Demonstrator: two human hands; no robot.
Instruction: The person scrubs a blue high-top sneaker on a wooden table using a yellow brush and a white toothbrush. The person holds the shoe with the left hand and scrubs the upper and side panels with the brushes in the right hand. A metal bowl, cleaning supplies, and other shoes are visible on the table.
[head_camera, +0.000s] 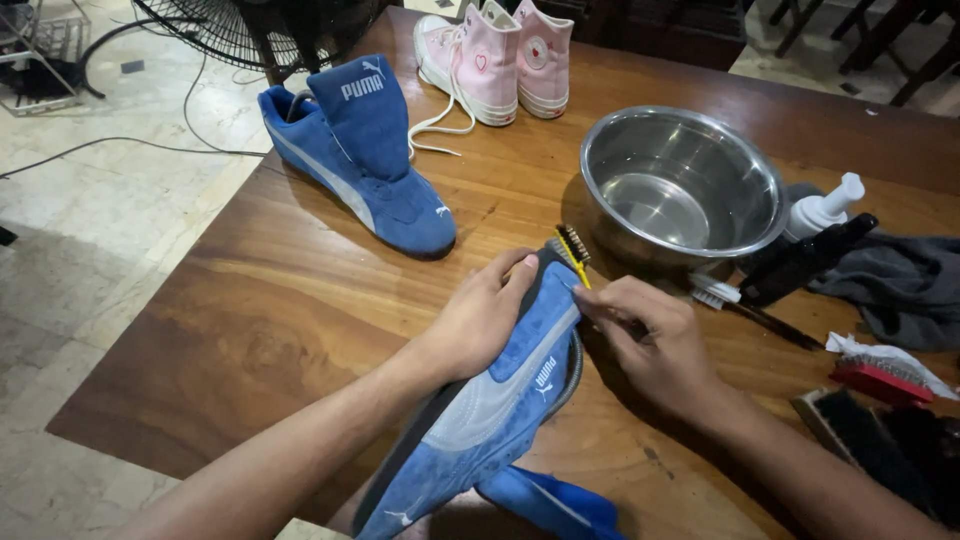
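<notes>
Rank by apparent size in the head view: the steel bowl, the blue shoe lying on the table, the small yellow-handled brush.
1. blue shoe on the table
2. steel bowl, close to it; the shoe lies farther off, so this order is unsure
3. yellow-handled brush, clearly smallest, in the right hand

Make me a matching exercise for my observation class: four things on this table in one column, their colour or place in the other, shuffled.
Things:
1. high-top pair
2. metal bowl
3. small brush
4. cloth

Descriptions:
A. grey, crumpled at the table's right edge
B. pink, at the far edge
C. yellow-handled, in the right hand, at the toe of the blue shoe under the left hand
D. shiny, empty, mid-table

Pairs: 1-B, 2-D, 3-C, 4-A
</notes>
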